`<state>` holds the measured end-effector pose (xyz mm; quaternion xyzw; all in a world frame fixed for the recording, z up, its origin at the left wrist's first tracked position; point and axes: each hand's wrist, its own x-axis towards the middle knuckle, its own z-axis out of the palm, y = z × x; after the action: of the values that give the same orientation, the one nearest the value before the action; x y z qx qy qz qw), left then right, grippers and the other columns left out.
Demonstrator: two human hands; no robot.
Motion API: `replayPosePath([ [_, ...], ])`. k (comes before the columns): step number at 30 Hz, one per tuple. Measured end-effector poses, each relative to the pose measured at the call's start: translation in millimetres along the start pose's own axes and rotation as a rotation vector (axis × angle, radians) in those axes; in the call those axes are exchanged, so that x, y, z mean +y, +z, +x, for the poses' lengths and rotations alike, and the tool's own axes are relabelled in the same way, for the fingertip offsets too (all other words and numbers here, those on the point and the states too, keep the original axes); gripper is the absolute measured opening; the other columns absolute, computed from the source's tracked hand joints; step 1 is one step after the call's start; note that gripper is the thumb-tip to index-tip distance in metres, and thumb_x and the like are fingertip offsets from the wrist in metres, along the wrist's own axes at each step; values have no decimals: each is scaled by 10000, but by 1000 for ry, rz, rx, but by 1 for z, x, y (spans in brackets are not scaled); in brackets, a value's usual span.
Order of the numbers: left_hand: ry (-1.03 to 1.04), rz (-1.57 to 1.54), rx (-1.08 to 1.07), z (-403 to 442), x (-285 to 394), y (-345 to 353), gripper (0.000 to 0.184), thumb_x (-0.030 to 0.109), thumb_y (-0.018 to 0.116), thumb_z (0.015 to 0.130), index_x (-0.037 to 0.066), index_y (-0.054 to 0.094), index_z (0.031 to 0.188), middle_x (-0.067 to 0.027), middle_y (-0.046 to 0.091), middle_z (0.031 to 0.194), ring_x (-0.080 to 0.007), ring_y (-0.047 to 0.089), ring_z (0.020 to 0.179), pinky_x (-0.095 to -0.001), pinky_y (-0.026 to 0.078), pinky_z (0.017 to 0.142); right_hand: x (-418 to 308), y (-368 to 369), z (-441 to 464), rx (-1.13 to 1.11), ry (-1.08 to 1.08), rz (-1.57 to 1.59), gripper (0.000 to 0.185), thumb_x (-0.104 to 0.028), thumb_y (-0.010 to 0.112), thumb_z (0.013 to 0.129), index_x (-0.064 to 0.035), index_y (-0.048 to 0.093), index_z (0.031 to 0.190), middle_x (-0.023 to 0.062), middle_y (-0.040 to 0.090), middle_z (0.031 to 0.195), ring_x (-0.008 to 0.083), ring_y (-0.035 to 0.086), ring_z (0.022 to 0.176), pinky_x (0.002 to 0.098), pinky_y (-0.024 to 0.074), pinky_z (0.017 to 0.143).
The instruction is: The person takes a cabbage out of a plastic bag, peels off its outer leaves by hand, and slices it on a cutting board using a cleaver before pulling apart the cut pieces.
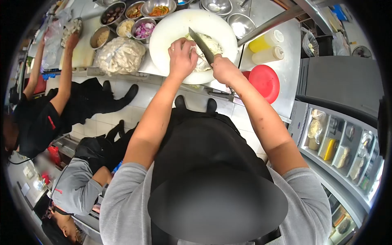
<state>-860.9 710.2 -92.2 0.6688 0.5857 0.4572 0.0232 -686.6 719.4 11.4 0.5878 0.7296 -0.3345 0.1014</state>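
Note:
My right hand (226, 70) is wrapped round the handle of a large kitchen knife (201, 44), its dark blade pointing away and to the left. Under and beside the blade lies a heap of pale food with dark edges (210, 41), cut in part; its kind is unclear. My left hand (182, 57) has its fingers bent and pressed together against the left side of this food, close to the blade. Both hands are over a round white cutting board (167, 32) on the steel counter.
Metal bowls stand behind and left, including chopped red onion (144, 30) and carrot strips (158, 10). A bag of pale strips (121, 56) lies left. Squeeze bottles (267, 55) and a red plate (265, 83) sit right. Co-workers (34, 114) (77, 183) are at left.

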Motion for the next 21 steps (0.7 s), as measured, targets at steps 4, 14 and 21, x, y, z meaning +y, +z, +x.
replayPosePath([
  [4, -33, -39, -38, -1, 4, -10, 289, 157, 674, 910, 109, 627, 1191, -159, 589, 1235, -364, 536, 1196, -503, 406, 1007, 11, 2, -8, 73, -19, 6, 306, -29, 515, 936, 83, 586, 1211, 322, 713, 1110, 450, 709, 1065, 512, 559, 916],
  [14, -734, 85, -517, 40, 21, -20, 1124, 603, 816, 726, -38, 377, 1538, -369, 477, 1471, -485, 485, 1390, -520, 412, 1141, 29, 0, -1, 208, -79, -26, 311, -85, 448, 995, 36, 600, 1237, 280, 721, 1147, 415, 718, 1086, 518, 568, 916],
  [21, -714, -185, -348, 11, 18, -26, 973, 435, 766, 803, -17, 351, 1558, -390, 510, 1405, -513, 494, 1342, -495, 397, 1147, 41, 8, -19, 277, -128, 93, 266, -115, 466, 1015, 43, 603, 1180, 294, 722, 1049, 446, 715, 1017, 543, 558, 872],
])
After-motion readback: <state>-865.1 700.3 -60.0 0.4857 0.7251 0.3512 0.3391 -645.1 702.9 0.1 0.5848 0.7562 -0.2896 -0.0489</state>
